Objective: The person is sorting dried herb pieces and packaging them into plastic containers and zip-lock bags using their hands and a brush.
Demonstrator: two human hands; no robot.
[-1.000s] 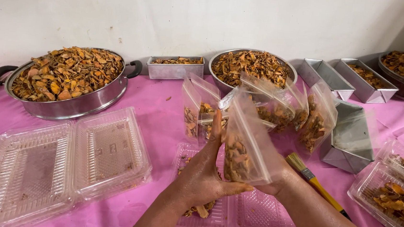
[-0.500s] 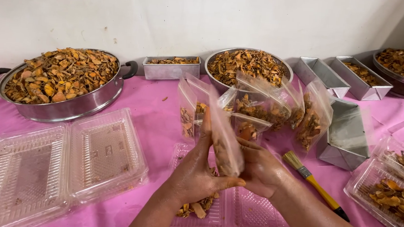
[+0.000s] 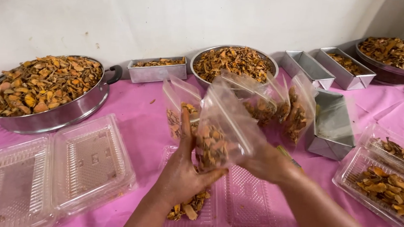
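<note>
Clear plastic bag (image 3: 224, 129), bottom heaped with orange-brown dried slices, tight in closed grip of left hand (image 3: 182, 177) and right hand (image 3: 267, 164)

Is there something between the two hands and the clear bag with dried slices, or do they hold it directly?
Nothing visible stands between. The left hand and the right hand both grip the clear bag directly, above an open plastic box.

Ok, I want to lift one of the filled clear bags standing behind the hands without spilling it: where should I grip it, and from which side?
Probably pinch the empty upper part of the standing bag, just under its open mouth, coming from above. The chips sit low in it, the top is flat slack plastic, and the left hand, the right hand and the held bag block the near side.
</note>
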